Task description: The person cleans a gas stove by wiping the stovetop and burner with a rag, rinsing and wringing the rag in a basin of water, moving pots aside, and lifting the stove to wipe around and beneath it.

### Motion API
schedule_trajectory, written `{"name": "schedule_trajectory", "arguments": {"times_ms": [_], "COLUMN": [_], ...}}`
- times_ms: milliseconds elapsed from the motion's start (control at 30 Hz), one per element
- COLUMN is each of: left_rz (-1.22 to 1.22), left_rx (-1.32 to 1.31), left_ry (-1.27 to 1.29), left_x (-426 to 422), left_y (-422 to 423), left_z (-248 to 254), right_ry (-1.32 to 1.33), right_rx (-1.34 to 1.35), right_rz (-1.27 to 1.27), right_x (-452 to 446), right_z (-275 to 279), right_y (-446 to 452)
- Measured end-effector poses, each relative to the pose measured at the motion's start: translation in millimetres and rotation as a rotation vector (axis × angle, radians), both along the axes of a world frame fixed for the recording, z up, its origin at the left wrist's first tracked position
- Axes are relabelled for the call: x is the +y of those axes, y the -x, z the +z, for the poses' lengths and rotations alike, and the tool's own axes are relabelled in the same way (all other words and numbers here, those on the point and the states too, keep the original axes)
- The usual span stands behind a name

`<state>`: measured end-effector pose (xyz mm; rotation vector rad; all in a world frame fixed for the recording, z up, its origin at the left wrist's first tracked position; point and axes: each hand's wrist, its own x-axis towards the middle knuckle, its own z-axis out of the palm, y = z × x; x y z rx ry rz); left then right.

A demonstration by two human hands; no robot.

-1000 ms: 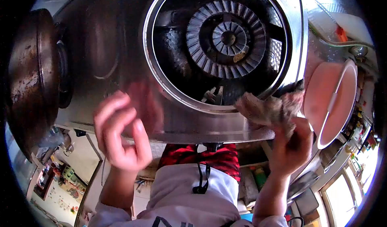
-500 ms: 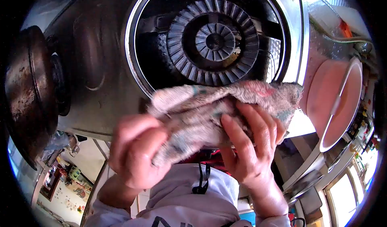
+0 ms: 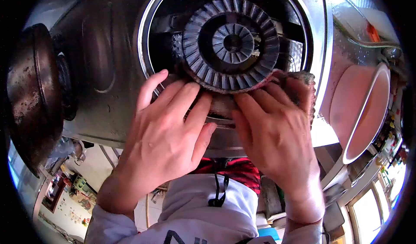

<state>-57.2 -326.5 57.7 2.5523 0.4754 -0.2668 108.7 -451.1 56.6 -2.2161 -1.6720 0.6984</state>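
A: Where is the cloth (image 3: 223, 104) lying?
B: Along the near side of the burner (image 3: 233, 43), bunching against the outer ring and spilling over to the right, where a ridged edge is showing. Whether any of it is reaching beneath the ring, I cannot tell.
A: And the left hand (image 3: 162, 129)?
B: Resting palm down, fingers spreading forward. The middle ones are meeting the cloth by the ring; the little finger is stretching out over the round metal rim (image 3: 144, 49). The thumb is standing apart, pointing forward.
A: Right hand (image 3: 277, 133)?
B: Also palm down, fingers lying over the cloth, tips bending towards the ring. For both hands, I cannot tell whether the fingers are gripping the fabric or only pressing on it.
A: Further out?
B: The rim is encircling the burner, and the metal stovetop (image 3: 123, 70) is extending to the left. A dark, stained pan (image 3: 32, 101) is sitting at the far left. On the right, a pink basin (image 3: 349, 94) is standing beside the stove.
A: Nearest the camera?
B: The person is wearing a pale top (image 3: 206, 192), its black cord (image 3: 219, 192) dangling, and red-and-black bottoms (image 3: 249, 174).
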Motion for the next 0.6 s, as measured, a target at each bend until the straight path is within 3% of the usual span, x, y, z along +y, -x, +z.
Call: {"name": "schedule_trajectory", "arguments": {"times_ms": [133, 267, 367, 533, 600], "left_rz": [-0.025, 0.044, 0.03, 0.025, 0.007], "left_rx": [0.013, 0.083, 0.051, -0.035, 0.042], "left_ry": [0.046, -0.082, -0.149, -0.022, -0.048], "left_x": [6, 5, 6, 7, 6], "left_y": [-3, 2, 0, 2, 1], "left_z": [2, -4, -3, -2, -4], "right_ry": [0.066, 0.193, 0.117, 0.202, 0.177], "right_rx": [-0.081, -0.014, -0.026, -0.303, -0.29], "right_rz": [0.022, 0.156, 0.119, 0.096, 0.135], "right_x": [3, 12, 12, 13, 15], "right_z": [5, 4, 7, 4, 2], "right_y": [-11, -13, -12, -21, -24]}}
